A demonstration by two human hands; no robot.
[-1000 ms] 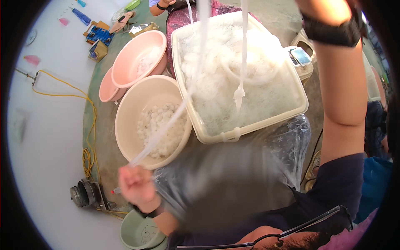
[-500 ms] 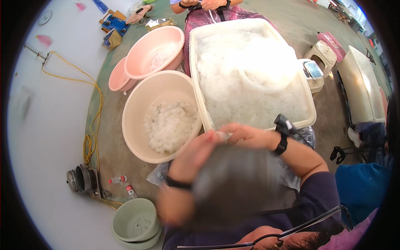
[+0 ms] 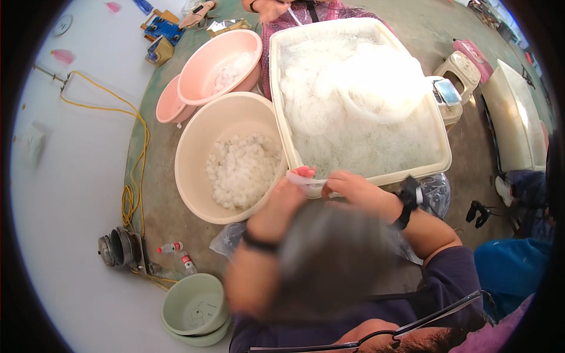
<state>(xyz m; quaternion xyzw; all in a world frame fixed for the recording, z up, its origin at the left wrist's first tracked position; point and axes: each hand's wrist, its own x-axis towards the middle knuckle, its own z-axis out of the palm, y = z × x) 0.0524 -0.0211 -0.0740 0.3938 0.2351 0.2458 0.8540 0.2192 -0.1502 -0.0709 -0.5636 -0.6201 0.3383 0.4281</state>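
White strand (image 3: pixel 308 181), earlier stretched long, now runs short between left fingers (image 3: pixel 303 171) and right fingers (image 3: pixel 338 183) clamped on it.

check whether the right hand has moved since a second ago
Yes: judged against the cream tub, the right hand has come down from beyond its upper right in view to its near rim.

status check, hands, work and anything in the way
Left hand: holding translucent white strip. Right hand: at strip's right end, grip unclear. Cream rectangular plastic tub beyond; dark blurred shape blocks view below.
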